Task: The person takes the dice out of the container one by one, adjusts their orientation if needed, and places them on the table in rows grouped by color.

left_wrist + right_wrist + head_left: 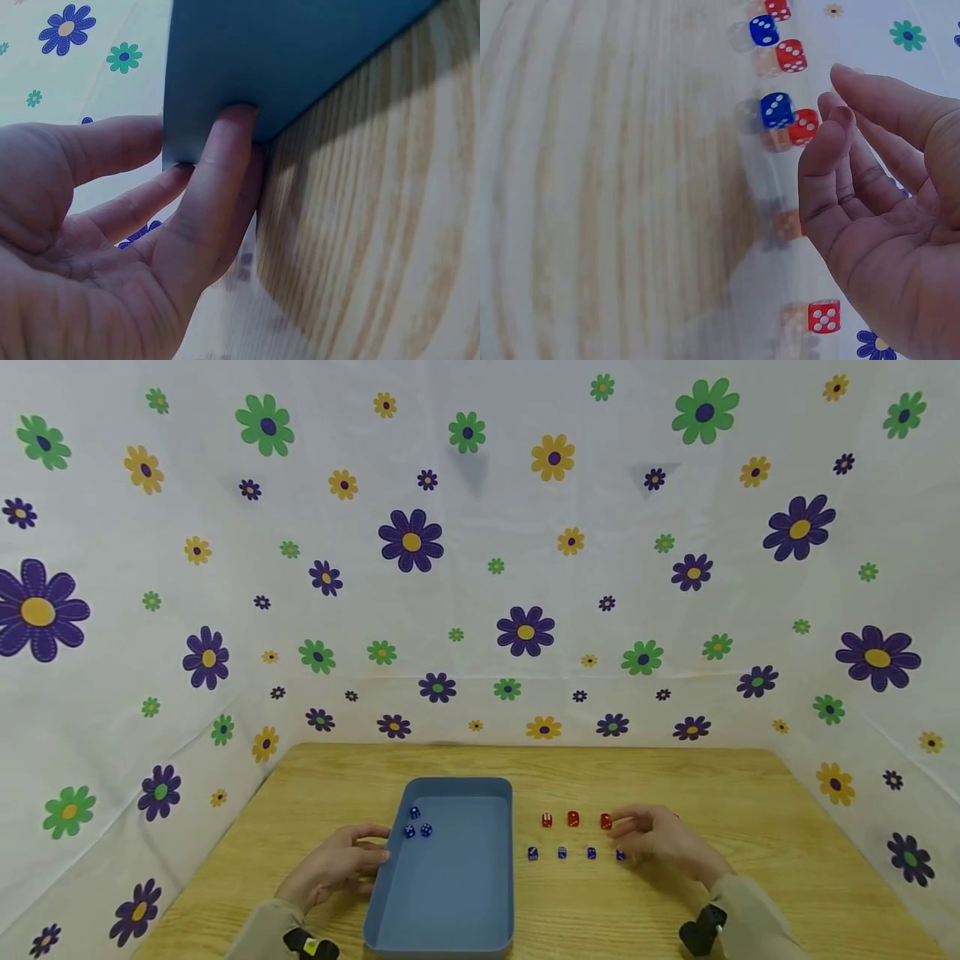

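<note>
A blue rectangular tray [450,893] lies on the table, with three blue dice [426,830] in its far left part. My left hand [341,864] touches the outside of its left wall. In the left wrist view, the fingers [217,172] lie against that wall and the thumb is near its edge. My right hand [660,839] hovers over two rows of dice right of the tray. Close to its fingertips are a blue die [778,110] and a red die [804,126]. No die shows between its loosely bent fingers.
More red dice [573,819] stand in the farther row and blue dice [562,852] in the nearer one. Another red die [824,317] sits beyond my right hand. White cloth [480,593] printed with flowers encloses the wooden table [637,927] at the back and sides.
</note>
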The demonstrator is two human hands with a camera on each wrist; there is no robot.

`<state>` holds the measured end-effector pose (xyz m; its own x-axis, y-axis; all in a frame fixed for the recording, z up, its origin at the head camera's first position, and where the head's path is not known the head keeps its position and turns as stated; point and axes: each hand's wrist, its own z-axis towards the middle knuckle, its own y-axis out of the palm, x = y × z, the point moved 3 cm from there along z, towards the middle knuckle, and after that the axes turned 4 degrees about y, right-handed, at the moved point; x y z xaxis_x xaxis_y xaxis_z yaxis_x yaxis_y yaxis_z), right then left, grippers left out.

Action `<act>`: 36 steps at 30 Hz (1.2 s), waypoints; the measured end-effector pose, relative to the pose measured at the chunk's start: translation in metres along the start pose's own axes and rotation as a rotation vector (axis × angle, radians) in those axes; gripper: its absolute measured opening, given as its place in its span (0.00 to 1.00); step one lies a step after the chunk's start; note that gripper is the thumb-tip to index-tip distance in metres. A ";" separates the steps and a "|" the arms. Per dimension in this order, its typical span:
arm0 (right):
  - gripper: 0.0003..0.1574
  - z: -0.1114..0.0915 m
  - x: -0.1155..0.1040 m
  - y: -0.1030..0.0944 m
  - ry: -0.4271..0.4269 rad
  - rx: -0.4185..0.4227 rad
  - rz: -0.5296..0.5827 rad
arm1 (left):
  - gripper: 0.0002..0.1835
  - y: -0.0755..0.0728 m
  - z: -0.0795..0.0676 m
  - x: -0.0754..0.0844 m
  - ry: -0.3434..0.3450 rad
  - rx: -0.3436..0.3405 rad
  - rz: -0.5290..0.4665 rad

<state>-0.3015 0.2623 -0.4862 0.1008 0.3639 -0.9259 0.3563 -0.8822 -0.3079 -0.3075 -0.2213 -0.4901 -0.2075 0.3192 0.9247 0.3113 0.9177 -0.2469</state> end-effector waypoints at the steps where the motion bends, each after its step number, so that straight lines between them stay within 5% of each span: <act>1: 0.32 0.001 -0.002 0.000 0.002 0.005 0.017 | 0.28 0.000 0.000 0.000 -0.003 0.000 -0.005; 12: 0.30 0.015 -0.032 0.026 -0.011 0.024 0.051 | 0.27 0.000 -0.002 0.001 -0.013 0.014 0.003; 28: 0.25 0.050 -0.077 0.094 -0.111 -0.060 0.157 | 0.27 -0.001 -0.001 0.000 -0.001 0.032 0.018; 36: 0.24 0.067 -0.089 0.123 -0.125 -0.037 0.181 | 0.27 -0.001 0.002 -0.001 -0.003 0.044 0.030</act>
<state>-0.3287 0.1013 -0.4562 0.0508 0.1586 -0.9860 0.3769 -0.9174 -0.1281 -0.3092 -0.2224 -0.4911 -0.2017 0.3475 0.9157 0.2763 0.9172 -0.2872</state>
